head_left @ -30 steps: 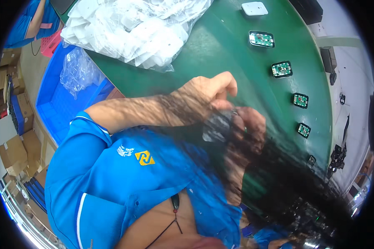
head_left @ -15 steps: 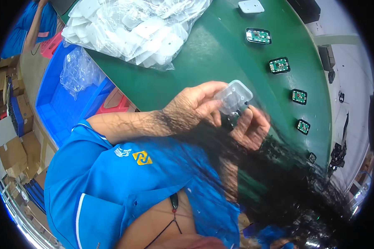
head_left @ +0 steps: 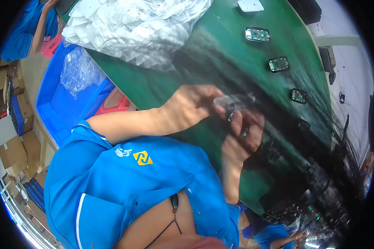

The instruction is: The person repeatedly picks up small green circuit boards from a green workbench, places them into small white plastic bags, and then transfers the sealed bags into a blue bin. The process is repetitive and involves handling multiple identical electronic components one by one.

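Note:
My left hand pinches a clear plastic cover by its edge, above the green table. Facing it, my right hand has its fingers curled in close to the cover. A small dark part shows at its fingertips, and another small dark piece lies against its fingers. Both pieces are too blurred to name. Dark strands of hair sweep across the view and veil part of the right hand and the cover.
On the green table, a large clear bag of white plastic covers lies at the far left. Black cases with green circuit boards form a row along the right, beyond them a white cover. A blue bin stands left; co-workers sit beyond.
The cover has tilted from facing up to nearly edge-on. My right hand has turned, its fingers curling inward. Hair now sweeps over the table's middle and right.

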Demonstrator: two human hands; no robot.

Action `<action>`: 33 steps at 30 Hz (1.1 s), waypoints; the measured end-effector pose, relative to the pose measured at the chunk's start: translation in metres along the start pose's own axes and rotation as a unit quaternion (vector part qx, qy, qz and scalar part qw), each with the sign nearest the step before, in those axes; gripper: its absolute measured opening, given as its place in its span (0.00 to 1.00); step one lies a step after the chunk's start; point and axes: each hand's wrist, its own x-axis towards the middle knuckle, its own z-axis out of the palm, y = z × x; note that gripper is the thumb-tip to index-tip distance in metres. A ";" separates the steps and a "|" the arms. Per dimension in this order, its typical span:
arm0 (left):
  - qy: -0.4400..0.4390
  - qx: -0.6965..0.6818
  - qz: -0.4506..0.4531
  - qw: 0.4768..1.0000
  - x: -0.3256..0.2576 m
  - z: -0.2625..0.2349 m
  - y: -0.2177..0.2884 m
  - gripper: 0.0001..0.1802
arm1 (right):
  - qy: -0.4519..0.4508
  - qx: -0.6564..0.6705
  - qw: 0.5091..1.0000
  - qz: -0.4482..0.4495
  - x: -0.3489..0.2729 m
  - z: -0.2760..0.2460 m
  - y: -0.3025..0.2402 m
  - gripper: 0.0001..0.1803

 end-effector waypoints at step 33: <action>-0.026 0.207 0.126 0.970 0.004 -0.004 0.006 0.04 | -0.223 0.191 0.914 0.278 0.025 -0.026 0.007 0.11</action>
